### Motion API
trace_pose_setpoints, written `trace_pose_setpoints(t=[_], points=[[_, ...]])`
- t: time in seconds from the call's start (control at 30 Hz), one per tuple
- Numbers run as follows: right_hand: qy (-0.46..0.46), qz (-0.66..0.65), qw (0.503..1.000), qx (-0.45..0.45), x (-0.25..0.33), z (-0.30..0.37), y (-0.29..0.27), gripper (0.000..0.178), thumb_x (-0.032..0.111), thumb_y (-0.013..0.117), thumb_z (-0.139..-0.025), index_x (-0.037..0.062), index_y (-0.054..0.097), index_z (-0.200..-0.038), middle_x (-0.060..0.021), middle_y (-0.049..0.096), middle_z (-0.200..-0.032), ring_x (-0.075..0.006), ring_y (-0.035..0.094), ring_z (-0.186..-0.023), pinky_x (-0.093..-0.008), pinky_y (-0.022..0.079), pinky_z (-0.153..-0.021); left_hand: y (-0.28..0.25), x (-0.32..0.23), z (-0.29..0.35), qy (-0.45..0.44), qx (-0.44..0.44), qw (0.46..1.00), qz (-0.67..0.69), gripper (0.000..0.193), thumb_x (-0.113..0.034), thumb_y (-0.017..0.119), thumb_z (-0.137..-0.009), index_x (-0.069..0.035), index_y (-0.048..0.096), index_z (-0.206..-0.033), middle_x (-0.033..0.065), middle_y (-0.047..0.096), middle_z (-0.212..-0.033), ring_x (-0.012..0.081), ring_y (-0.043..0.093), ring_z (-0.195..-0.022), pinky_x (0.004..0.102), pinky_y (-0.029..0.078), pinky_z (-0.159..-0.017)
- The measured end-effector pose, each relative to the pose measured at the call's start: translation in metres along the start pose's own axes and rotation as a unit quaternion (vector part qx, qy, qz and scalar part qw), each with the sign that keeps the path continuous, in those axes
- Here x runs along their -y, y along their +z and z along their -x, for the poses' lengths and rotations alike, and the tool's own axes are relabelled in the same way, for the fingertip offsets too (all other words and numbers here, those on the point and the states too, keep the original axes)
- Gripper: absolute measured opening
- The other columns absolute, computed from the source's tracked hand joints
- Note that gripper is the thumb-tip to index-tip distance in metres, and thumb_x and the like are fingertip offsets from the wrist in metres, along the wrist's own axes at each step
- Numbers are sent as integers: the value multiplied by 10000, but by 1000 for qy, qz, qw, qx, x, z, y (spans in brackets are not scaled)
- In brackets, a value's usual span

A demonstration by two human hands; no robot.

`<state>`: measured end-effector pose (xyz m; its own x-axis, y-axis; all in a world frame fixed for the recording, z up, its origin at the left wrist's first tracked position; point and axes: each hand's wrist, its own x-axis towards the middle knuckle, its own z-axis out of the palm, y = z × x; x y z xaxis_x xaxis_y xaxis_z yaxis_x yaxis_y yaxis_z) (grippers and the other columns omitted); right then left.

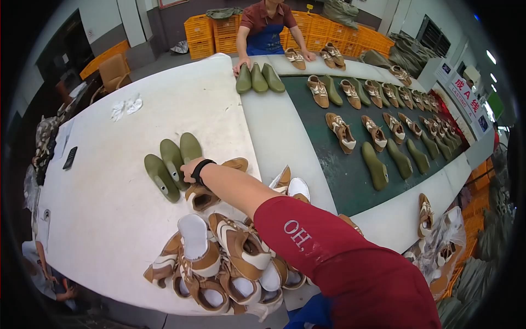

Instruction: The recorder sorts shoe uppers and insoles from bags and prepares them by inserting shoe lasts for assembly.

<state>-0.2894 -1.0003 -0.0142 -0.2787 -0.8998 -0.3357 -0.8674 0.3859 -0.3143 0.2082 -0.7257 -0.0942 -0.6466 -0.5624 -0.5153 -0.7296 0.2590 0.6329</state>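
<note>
My right arm, in a red sleeve with a black wristband, reaches across the white table. My right hand (192, 168) is closed around the near end of a green shoe last (190, 146), its fingers partly hidden. Two more green lasts (171, 159) (160, 178) lie side by side just left of it. Under my wrist sits a brown and white shoe (201, 197). Nearer to me is a heap of brown and white shoes (241, 247), some showing white insoles. My left hand is out of view.
A green conveyor belt (323, 159) carries rows of shoes and green lasts on the right. Across the table, a person (267, 33) in a blue apron touches three green lasts (258, 78). White gloves (127, 107) and a black remote (70, 158) lie left. Orange crates (198, 35) stand behind.
</note>
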Motion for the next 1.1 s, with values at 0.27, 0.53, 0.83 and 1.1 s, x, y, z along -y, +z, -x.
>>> trace_pose_setpoints(t=[0.27, 0.53, 0.83, 1.1], points=[[45, -201, 954, -216, -63, 15, -28, 260, 249, 463, -780, 180, 661, -934, -102, 657, -982, -282, 608, -934, -380, 476, -816, -6, 18, -34, 47, 46, 997, -32, 356, -210, 583, -818, -15, 568, -1116, 225, 606, -1063, 373, 573, -1008, 411, 449, -869], [97, -187, 928, -307, -238, 240, -46, 255, 300, 459, -869, 143, 626, -981, -107, 646, -955, -279, 611, -896, -344, 480, -780, 2, -1, -30, 92, 27, 991, -92, 369, -251, 603, -795, -38, 585, -1095, 204, 618, -1044, 362, 585, -987, 412, 458, -853], [165, -16, 962, -215, -267, 461, 144, 175, 270, 447, -856, 207, 604, -903, -153, 635, -706, -340, 636, -703, -485, 484, -619, 63, -65, -4, 173, 35, 971, -160, 383, -296, 626, -769, -64, 603, -1072, 180, 632, -1023, 349, 600, -963, 412, 469, -835], [138, -163, 963, -162, -268, 490, 142, 519, 205, 528, -809, 186, 386, -1308, -219, 629, -964, -392, 601, -899, -481, 474, -778, 103, -241, 84, 260, 45, 953, -148, 276, -118, 607, -800, -18, 585, -1056, 212, 616, -999, 390, 574, -955, 430, 463, -826]])
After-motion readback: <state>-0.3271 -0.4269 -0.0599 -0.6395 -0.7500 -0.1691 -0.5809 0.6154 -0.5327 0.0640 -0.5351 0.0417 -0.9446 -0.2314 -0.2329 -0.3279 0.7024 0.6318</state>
